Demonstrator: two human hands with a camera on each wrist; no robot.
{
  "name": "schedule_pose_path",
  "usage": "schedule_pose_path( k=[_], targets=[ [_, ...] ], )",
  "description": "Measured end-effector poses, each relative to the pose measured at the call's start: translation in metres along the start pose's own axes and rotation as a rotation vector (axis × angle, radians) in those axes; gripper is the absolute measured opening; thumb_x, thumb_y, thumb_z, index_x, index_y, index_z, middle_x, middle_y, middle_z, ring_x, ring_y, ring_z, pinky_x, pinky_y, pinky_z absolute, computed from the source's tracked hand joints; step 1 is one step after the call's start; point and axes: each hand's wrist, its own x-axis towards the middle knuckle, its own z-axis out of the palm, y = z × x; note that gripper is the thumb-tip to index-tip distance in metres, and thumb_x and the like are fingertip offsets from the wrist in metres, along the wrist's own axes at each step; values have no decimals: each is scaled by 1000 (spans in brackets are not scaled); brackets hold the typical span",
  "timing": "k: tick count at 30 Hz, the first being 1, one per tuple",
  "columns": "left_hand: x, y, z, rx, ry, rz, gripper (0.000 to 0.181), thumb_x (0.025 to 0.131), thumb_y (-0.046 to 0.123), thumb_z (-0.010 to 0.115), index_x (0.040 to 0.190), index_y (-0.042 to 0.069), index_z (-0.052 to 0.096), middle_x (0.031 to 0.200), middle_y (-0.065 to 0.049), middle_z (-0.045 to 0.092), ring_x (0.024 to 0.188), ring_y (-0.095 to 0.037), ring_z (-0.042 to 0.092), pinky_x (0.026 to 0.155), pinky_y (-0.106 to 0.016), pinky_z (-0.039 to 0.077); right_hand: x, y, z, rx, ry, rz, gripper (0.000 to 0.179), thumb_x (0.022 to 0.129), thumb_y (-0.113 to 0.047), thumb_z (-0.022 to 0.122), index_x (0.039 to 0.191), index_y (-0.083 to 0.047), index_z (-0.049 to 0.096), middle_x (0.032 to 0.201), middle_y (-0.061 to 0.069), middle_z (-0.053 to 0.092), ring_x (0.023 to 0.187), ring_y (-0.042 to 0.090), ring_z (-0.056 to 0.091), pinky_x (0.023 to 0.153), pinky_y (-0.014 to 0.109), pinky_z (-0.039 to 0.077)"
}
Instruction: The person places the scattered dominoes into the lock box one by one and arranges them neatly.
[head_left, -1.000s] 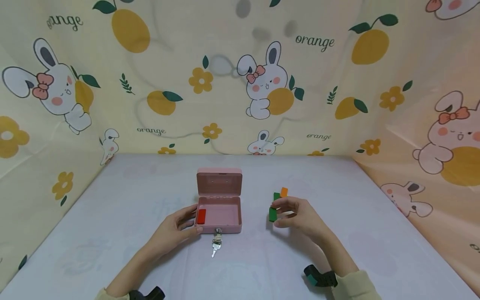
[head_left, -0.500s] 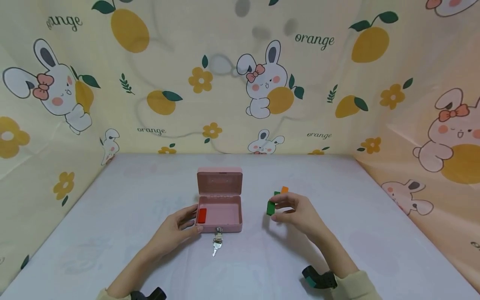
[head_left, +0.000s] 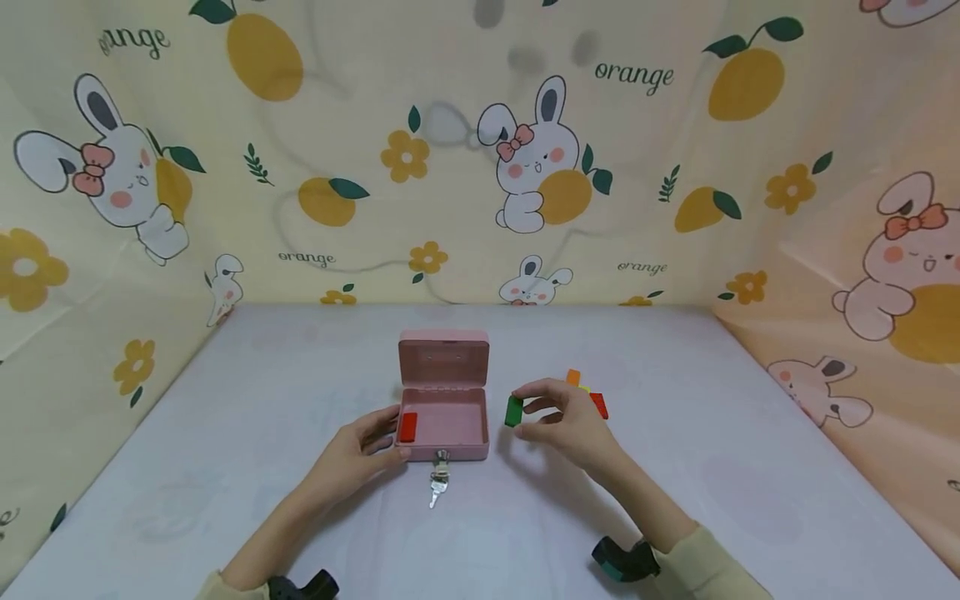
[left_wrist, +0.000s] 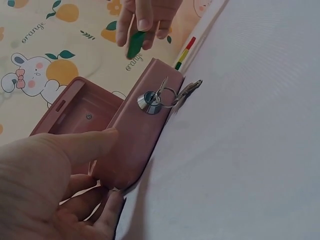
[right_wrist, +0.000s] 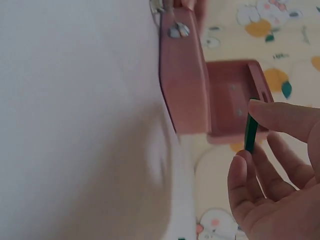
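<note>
A pink cash box [head_left: 468,452] stands on the table with its lid [head_left: 444,361] raised. Inside, at its left end, lies a red block [head_left: 408,427]. My left hand [head_left: 352,454] holds the box's front left corner, thumb on the front wall and fingers at the side. A small ring of keys [left_wrist: 187,91] hangs from the key in the front lock [left_wrist: 149,102]. Just right of the box, my right hand [head_left: 566,421] pinches a green block [head_left: 513,411] between thumb and fingertips, raised above the table. The right wrist view shows this green block [right_wrist: 251,127] edge-on.
Behind the right hand lie an orange block [head_left: 573,377], a red block [head_left: 598,406] and a mostly hidden yellow one. A white cloth [head_left: 450,550] covers the table. Patterned curtains [head_left: 450,192] enclose its back and sides.
My right hand has lifted the green block and carried it left to near the box, uncovering the red block behind. The left hand stays on the box.
</note>
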Motion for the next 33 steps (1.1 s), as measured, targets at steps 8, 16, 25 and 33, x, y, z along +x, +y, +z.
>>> schedule_pose_path(
  k=[8,16,25,33],
  targets=[
    [1,4,2,6,9,-17,76,80,30,78,143,8,42,139,-15,48,123,-29,51,96,-32,48,8,-12,18,-30,-31,-46,37,73,-9,83,106,-18,69,103,-3,66,103,29,60,81,33,56],
    [-1,5,1,-13,7,-3,73,82,24,77,143,6,42,141,-17,46,125,-31,49,98,-35,46,20,-17,37,52,-100,-48,39,75,-9,82,111,-12,67,108,0,65,101,32,61,83,30,55],
    [-2,5,1,-7,7,-10,73,82,24,77,143,6,42,142,-16,46,126,-31,48,98,-35,46,27,-14,59,106,-158,8,39,77,-8,80,114,-12,67,110,5,63,95,30,62,77,32,58],
    [0,2,1,-9,7,-27,74,82,27,77,144,8,41,143,-14,45,128,-30,46,98,-33,46,32,-13,69,109,-189,-20,38,78,-8,79,114,-13,65,111,3,63,96,25,62,82,32,56]
  ],
)
